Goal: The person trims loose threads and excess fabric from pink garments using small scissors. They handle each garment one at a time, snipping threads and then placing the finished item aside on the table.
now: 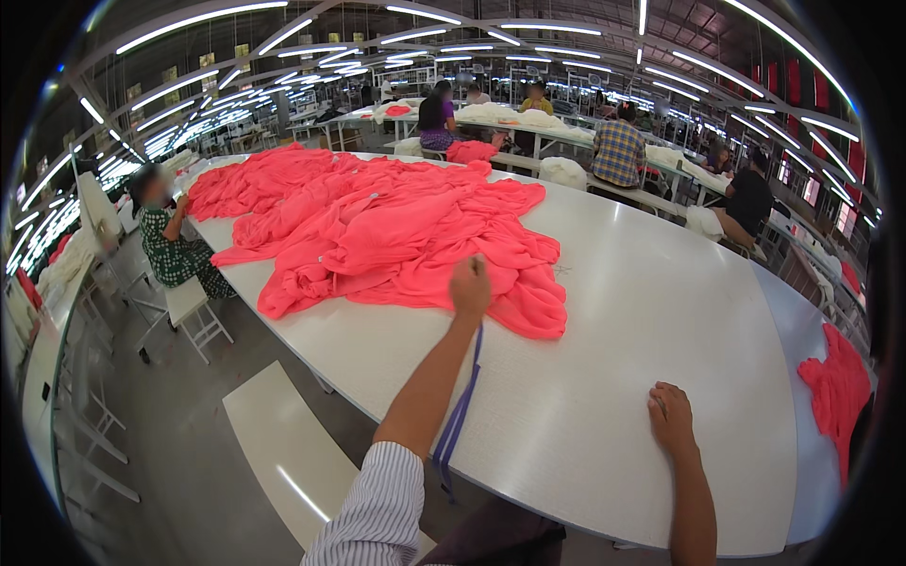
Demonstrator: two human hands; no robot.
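A large heap of coral-pink fabric [396,226], perhaps garments, is spread over a long white table [637,297]. My left hand [471,283] is at the heap's near edge with its fingers curled. Blur hides whether it grips anything. A blue-purple strap [460,410] runs beside my left forearm and hangs over the table's near edge; its upper end is partly hidden by the arm. Further right, my right hand [671,417] is at the white tabletop, fingers bent. Something small and dark may be between its fingers, too unclear to name.
Another pink piece [839,396] lies at the table's right end. A white bench [290,453] stands below left. One person sits at left on a stool [191,308]; several others sit beyond, by tables with white fabric [488,113]. A white bundle [563,172] rests behind the table.
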